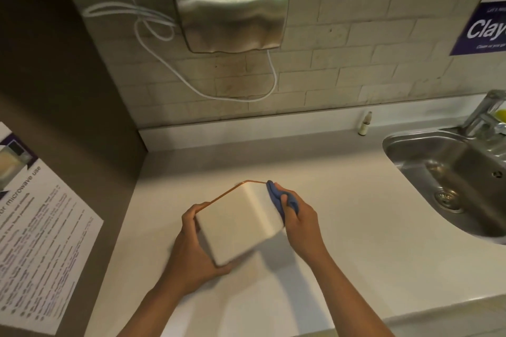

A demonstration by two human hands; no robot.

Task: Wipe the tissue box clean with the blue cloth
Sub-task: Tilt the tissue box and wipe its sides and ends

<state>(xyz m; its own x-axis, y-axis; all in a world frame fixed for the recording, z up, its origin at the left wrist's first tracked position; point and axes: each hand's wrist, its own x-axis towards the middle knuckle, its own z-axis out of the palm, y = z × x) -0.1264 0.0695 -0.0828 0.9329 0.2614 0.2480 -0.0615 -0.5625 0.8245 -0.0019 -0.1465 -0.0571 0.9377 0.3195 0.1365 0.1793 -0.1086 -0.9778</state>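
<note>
Centrally, the white rectangular tissue box with an orange rim is held tilted above the pale countertop; the left hand grips its near-left corner; the right hand clutches the bunched blue cloth against its right side; a steel sink sits far right.

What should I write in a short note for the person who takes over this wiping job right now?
Left hand: grips the tissue box by its near-left side and holds it tilted above the countertop.
Right hand: fingers curled round the blue cloth, pressing it against the box's right side.
Done: wiping is under way on that right side; how much is already clean cannot be told.
Left: probably the other faces, then set the box down. The sink is to the right.
</note>
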